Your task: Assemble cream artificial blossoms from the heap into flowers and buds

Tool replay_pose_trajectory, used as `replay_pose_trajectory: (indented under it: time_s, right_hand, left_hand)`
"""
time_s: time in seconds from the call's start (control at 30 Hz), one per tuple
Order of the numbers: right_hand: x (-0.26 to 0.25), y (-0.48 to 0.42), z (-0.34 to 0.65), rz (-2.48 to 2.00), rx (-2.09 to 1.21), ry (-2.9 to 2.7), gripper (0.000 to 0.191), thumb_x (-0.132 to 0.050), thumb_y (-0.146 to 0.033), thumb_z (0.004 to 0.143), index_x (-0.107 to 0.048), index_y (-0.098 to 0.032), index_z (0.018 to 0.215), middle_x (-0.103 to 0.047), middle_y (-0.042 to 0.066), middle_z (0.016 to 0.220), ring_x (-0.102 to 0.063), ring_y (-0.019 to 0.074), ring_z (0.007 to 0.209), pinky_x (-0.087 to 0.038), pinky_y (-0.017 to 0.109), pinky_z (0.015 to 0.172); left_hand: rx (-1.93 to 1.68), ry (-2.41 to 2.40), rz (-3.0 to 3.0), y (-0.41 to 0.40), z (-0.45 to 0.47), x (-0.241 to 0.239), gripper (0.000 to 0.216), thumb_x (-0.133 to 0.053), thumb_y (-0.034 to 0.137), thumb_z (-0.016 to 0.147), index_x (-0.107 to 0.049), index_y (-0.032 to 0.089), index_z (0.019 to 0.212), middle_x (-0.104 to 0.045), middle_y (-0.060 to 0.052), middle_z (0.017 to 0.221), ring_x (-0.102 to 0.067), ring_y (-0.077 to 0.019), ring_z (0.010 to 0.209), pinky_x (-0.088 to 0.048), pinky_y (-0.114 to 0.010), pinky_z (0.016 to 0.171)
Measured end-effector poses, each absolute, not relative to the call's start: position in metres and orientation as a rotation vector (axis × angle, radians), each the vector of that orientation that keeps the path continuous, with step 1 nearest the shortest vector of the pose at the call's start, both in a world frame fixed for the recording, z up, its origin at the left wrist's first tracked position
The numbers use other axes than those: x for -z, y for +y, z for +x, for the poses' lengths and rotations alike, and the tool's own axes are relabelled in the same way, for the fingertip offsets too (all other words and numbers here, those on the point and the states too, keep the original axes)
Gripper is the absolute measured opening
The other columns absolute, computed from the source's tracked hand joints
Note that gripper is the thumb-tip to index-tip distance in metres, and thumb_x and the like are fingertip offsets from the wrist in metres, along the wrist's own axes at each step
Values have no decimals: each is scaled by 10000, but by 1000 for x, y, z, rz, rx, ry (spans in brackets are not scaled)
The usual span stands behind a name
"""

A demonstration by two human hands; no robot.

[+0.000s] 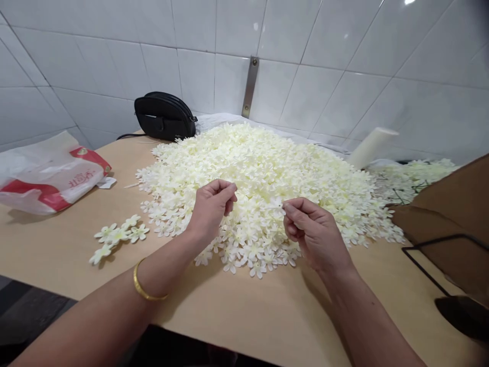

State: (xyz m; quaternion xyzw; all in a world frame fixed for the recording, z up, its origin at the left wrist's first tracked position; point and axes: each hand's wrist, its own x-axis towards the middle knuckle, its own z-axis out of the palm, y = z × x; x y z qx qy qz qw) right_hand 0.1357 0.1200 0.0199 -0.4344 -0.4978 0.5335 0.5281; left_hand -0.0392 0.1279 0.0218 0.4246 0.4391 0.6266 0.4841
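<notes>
Blossoms (244, 163) heaped from the back edge of the surface (237, 316) toward its front
Probably super light, soft, crushable (pinch the middles, not petals); left grip (212, 209), right grip (315, 229) both pinched closed, can't tell on what.

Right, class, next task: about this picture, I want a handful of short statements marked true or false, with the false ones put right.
1. The black bag is left of the metal bracket. True.
2. The bracelet is on the right wrist. False: it is on the left wrist.
3. Thumb and finger of the left hand are pinched together. True.
4. The small flower cluster lies right of the big pile. False: it lies left of it.
5. The white bag has blue markings. False: they are red.
6. The wall is tiled. True.
</notes>
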Motion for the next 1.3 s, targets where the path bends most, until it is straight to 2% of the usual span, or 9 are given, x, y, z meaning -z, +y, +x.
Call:
replay_pose_trajectory:
  time_s: [0.3, 0.4, 0.57, 0.73, 0.9, 1.03, 1.13, 1.2, 1.3]
  right_hand:
    - [-13, 125, 139, -1142, -1215, -1309, 192, -626, -337, 701, -542, -173, 646, -377, -58, 468, -323, 58, 419, -248, 199, 393]
    - [-10, 127, 136, -1214, -1039, -1465, 193, -585, -348, 730, -550, -171, 662, -395, -49, 503, -320, 61, 432, -254, 203, 401]
    - [-12, 127, 133, -1276, -712, -1455, 217, -559, -373, 748, -559, -190, 864, -428, -47, 616, -343, 59, 457, -275, 199, 422]
    - [-19, 128, 136, -1019, -956, -1112, 235, -520, -422, 781, -536, -203, 865, -362, -67, 572, -303, 48, 431, -228, 178, 392]
    - [-23, 128, 138, -870, -1136, -857, 286, -531, -456, 766, -557, -183, 847, -444, -24, 715, -389, 50, 505, -328, 181, 443]
    - [-25, 117, 131, -745, -1439, -933, 398, -419, -528, 807, -565, -195, 969, -523, 18, 823, -480, 92, 614, -425, 228, 574]
    - [-26, 108, 125, -672, -1695, -1034, 528, -297, -588, 824, -523, -203, 1108, -569, 56, 926, -545, 158, 786, -444, 300, 722]
    - [-25, 106, 124, -614, -1767, -1075, 585, -237, -603, 830, -489, -202, 1174, -581, 74, 992, -541, 187, 902, -422, 334, 803]
    - [-22, 107, 126, -522, -1794, -1136, 599, -206, -597, 840, -462, -211, 1220, -571, 82, 1083, -518, 196, 994, -388, 359, 869]
  left_hand:
    - [-1562, 1184, 1232, 131, -41, -15, 173, -561, 252, 720, -504, 160, 585, -464, 39, 519, -360, -58, 431, -276, -203, 422]
    - [-1504, 1240, 1342, 127, -37, -16, 186, -535, 264, 748, -495, 164, 597, -418, 50, 499, -339, -61, 437, -260, -196, 419]
    - [-1468, 1301, 1530, 119, -30, -15, 183, -512, 253, 769, -485, 161, 613, -377, 56, 507, -305, -61, 450, -253, -193, 427]
    - [-1414, 1250, 1857, 109, -22, -6, 155, -452, 215, 811, -503, 161, 675, -419, 38, 551, -378, -82, 505, -323, -208, 504]
    - [-1173, 1093, 2331, 89, -6, -1, 124, -405, 165, 827, -528, 162, 811, -498, -15, 688, -462, -106, 566, -372, -225, 535]
    - [-1205, 1082, 2528, 82, 6, -5, 286, -409, 131, 812, -453, 149, 1093, -543, -111, 974, -542, -175, 825, -451, -273, 674]
    - [-1336, 1179, 2560, 87, 6, -6, 276, -396, 109, 820, -456, 152, 1086, -514, -138, 1083, -491, -220, 1029, -444, -314, 789]
    - [-1351, 1251, 2524, 93, 2, -6, 253, -392, 118, 828, -468, 169, 1064, -523, -122, 1066, -510, -210, 987, -445, -311, 768]
    - [-1334, 1349, 2313, 98, -7, -7, 248, -403, 157, 832, -468, 187, 1069, -554, -66, 903, -537, -162, 769, -436, -272, 655]
